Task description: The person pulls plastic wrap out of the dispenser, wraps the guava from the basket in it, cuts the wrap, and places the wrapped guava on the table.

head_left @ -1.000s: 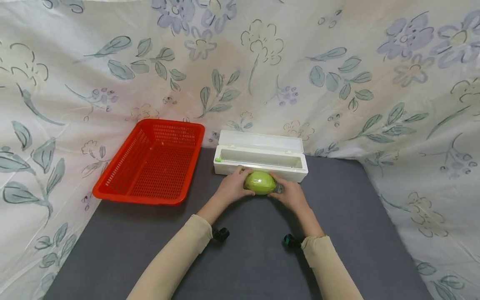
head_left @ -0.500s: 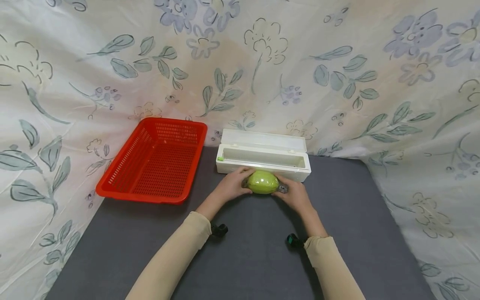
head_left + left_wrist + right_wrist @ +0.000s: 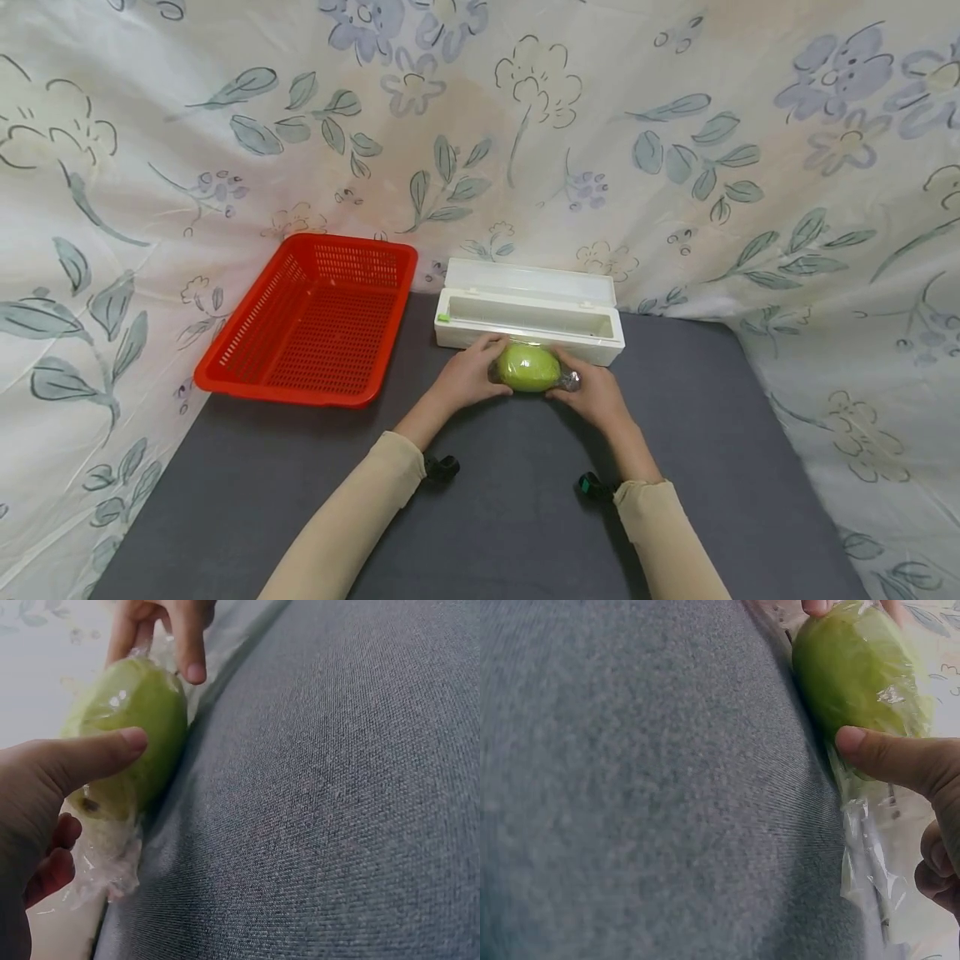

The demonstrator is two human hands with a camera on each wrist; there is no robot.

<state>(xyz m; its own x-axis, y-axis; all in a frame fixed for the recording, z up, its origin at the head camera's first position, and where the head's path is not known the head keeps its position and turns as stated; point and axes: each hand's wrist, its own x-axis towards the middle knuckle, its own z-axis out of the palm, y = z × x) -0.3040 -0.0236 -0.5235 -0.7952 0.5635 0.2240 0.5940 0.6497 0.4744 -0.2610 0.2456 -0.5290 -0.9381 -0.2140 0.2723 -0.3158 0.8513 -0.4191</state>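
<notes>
A smooth green mango point(image 3: 528, 369), wrapped in clear cling film point(image 3: 112, 859), lies on its side on the grey cloth just in front of a long white box point(image 3: 453, 336). My left hand point(image 3: 471, 373) grips its left end, with the thumb across the film in the left wrist view. At the other end, my right hand point(image 3: 597, 395) holds the wrapped mango, its thumb pressing near the tip in the right wrist view. Loose film gathers in crumpled tails at both ends. The fingers behind the mango are partly hidden.
The white box stands with its lid point(image 3: 531, 282) raised and a small green piece point(image 3: 443, 317) at its left corner. Left of it is a red plastic basket point(image 3: 330, 333) with nothing visible inside. A floral curtain point(image 3: 525, 150) hangs behind the grey table point(image 3: 517, 517).
Both hands keep hold of the wrapped mango, which seems to turn slightly. The whole scene shifts a little to the right as the head camera moves.
</notes>
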